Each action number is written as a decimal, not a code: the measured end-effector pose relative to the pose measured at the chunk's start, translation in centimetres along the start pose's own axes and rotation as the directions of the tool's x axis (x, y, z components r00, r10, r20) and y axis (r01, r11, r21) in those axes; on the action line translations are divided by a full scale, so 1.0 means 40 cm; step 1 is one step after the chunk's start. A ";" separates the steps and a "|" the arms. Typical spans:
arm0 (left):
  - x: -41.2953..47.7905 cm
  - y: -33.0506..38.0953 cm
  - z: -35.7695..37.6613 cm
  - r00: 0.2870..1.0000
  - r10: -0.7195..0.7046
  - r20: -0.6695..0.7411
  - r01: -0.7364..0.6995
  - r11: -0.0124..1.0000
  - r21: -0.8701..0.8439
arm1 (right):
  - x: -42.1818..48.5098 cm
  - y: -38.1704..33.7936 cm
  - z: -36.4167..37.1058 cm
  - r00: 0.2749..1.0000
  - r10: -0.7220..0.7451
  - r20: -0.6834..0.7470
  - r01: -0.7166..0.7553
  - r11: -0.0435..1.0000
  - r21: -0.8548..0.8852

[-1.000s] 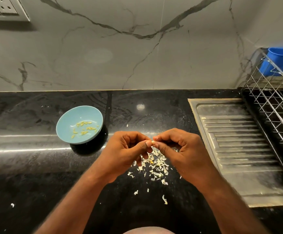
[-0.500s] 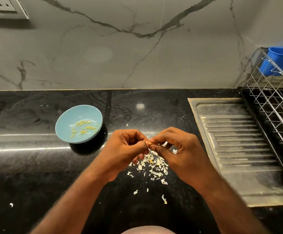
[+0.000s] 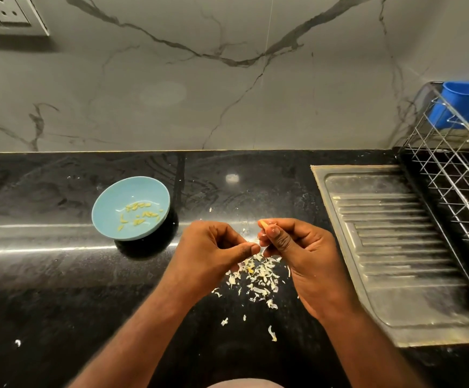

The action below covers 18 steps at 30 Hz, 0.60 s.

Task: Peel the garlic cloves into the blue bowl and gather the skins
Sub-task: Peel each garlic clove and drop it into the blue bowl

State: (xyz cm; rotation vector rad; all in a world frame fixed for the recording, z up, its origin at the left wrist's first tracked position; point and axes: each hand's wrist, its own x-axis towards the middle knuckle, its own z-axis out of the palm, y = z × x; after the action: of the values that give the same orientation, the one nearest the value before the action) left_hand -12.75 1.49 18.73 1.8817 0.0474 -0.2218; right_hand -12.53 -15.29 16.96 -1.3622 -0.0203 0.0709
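Both hands pinch: our right hand (image 3: 297, 253) a small yellowish garlic clove (image 3: 263, 224), our left hand (image 3: 211, 253) a pale scrap (image 3: 253, 242) beside it, over papery skins (image 3: 258, 275) on the black counter (image 3: 60, 275). Our round light-blue bowl (image 3: 102, 219) sits left.

A kitchen, probably a domestic one, is indicated. A glossy black stone countertop (image 3: 60, 289) is backed by a grey, dark-veined marble-look wall (image 3: 171, 93). A ribbed stainless-steel drainboard (image 3: 390, 247) is set in at the right of the frame, beside a chrome wire dish rack (image 3: 451, 177) holding a bright blue plastic container (image 3: 462, 105). Food bits are kept in a small pale-blue round bowl (image 3: 102, 219) at centre left.
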 end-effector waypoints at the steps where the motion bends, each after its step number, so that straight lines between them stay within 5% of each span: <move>1: -0.002 0.006 -0.001 1.000 0.009 0.003 -0.008 0.999 -0.038 | -0.003 -0.004 -0.001 1.000 -0.017 -0.010 0.017 0.999 -0.043; 8: -0.008 0.043 -0.001 0.998 -0.015 0.058 0.038 0.905 -0.423 | -0.012 -0.012 -0.001 0.970 -0.238 0.053 0.238 0.875 -0.423; 18: -0.015 0.054 0.002 0.993 -0.053 0.108 0.106 0.804 -0.585 | -0.021 -0.021 0.006 0.937 -0.344 0.068 0.335 0.820 -0.465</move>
State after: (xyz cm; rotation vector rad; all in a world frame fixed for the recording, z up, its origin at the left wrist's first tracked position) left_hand -13.05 0.76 20.85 1.2413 0.1233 -0.3068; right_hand -13.36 -15.28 17.87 -1.8284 -0.2822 -0.2673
